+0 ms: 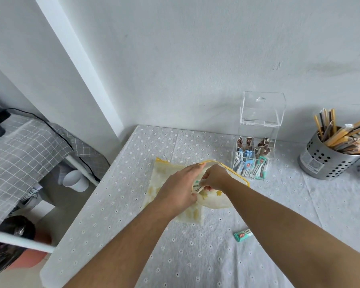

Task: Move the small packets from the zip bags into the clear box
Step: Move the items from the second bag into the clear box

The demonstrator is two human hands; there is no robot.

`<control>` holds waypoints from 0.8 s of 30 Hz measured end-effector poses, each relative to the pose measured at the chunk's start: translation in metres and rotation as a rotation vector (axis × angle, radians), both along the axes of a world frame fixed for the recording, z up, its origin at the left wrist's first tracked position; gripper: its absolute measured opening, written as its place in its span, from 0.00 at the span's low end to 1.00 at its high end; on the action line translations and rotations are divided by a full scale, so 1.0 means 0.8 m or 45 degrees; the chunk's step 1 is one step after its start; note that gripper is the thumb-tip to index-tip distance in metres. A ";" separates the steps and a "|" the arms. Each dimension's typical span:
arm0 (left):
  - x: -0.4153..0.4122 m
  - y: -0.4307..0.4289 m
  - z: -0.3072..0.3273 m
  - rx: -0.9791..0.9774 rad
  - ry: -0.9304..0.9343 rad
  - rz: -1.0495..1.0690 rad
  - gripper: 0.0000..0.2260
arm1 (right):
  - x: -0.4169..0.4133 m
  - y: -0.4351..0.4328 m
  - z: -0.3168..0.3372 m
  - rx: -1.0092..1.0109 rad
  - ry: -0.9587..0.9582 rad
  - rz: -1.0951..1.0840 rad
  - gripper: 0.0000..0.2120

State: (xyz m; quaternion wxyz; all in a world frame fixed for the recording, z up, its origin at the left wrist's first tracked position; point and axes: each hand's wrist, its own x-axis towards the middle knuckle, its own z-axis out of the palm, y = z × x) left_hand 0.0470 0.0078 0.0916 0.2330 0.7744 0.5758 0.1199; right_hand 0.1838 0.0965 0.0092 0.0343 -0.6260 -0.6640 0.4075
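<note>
While left hand point(178, 188) grips zip bag point(162, 173), right hand point(215, 176) pinches packets point(196, 185) inside — clear box point(258, 129) holds more.

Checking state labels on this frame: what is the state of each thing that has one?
zip bag: open at the yellow zip, mouth lifted
left hand: grips the bag's edge
right hand: in the bag's mouth, pinches packets
clear box: lid flipped up, partly filled with packets
green packet: loose, flat on the tablecloth, outside the box
metal holder: upright, full of sticks
</note>
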 end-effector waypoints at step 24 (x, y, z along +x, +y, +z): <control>0.015 0.024 0.026 -0.093 0.183 0.083 0.36 | 0.140 -0.026 0.191 0.435 0.096 0.044 0.04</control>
